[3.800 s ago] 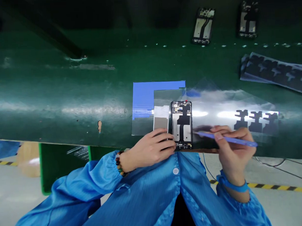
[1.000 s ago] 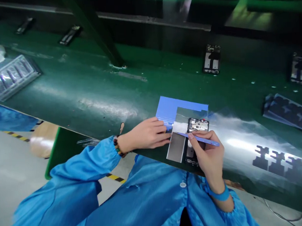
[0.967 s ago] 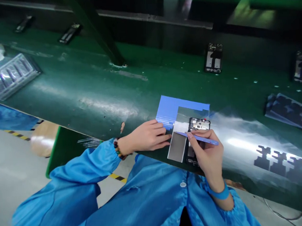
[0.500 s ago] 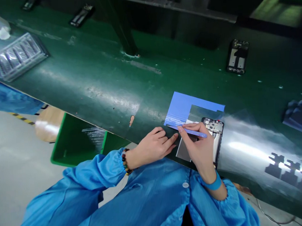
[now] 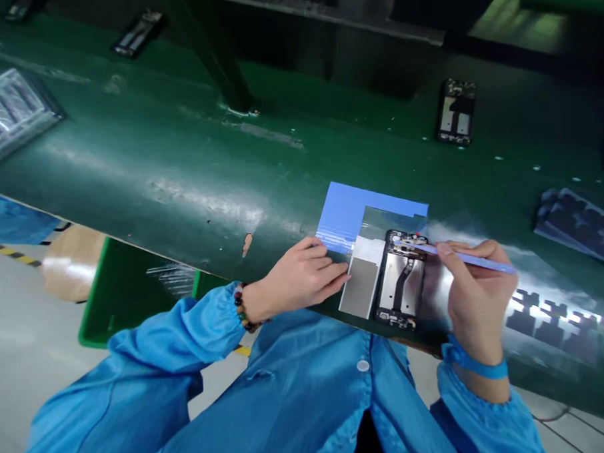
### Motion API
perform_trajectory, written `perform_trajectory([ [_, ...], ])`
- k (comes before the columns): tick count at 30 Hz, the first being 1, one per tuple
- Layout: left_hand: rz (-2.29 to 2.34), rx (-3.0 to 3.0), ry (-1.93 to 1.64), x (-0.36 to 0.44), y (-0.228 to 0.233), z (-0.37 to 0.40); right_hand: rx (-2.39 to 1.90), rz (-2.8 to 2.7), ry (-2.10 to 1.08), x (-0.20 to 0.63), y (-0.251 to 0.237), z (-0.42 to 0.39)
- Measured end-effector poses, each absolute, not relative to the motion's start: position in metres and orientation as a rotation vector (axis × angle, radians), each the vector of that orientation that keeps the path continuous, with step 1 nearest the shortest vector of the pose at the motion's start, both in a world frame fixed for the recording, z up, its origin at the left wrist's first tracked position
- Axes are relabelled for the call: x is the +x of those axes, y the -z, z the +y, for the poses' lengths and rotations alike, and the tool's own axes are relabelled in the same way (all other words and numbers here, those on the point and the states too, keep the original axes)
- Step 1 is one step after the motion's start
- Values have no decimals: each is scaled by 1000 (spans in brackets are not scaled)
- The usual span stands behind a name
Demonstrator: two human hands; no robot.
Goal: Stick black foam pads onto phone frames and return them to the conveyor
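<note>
Right grip: a thin blue stylus (image 5: 463, 258) is pinched between thumb and curled fingers of the right hand (image 5: 478, 292), its tip laid at the top edge of an open phone frame (image 5: 402, 282).
Left grip: nothing is held; the left hand (image 5: 302, 280) is pressed flat, fingertips (image 5: 340, 273) touching a grey sheet (image 5: 359, 292) just left of the frame.
Work piece: the phone frame lies face-up near the front edge of the green desk (image 5: 179, 165), on clear film over a blue sheet (image 5: 344, 208).
Risk: the stylus tip could be judged likely to skid onto the exposed parts at the frame's top, since the glossy film gives little hold; the frame could also slide toward the desk edge, being steadied only through the sheet beside it.
Hand pose: the right wrist is bent inward, a blue band (image 5: 475, 366) at the cuff; the left forearm is angled in from the left, a beaded bracelet (image 5: 240, 308) showing below the sleeve.
Surroundings: dark die-cut pieces on film (image 5: 546, 312) are seen to the right, another phone frame (image 5: 454, 111) far back, a clear tray (image 5: 7, 119) at far left.
</note>
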State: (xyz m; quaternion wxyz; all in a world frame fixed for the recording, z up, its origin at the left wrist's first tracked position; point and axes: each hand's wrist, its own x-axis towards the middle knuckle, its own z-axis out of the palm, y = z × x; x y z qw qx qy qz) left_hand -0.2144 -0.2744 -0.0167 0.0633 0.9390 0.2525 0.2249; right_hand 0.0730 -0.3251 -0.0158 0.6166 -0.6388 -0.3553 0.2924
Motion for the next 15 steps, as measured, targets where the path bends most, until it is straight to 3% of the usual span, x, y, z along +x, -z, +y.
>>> perform_trajectory([
  [7, 447, 2669, -557, -149, 17, -209, -1528, -819, -717, 106, 33, -328],
  [15, 345, 2577, -551, -127, 36, -203, -1561, -861, -740, 104, 35, -332],
])
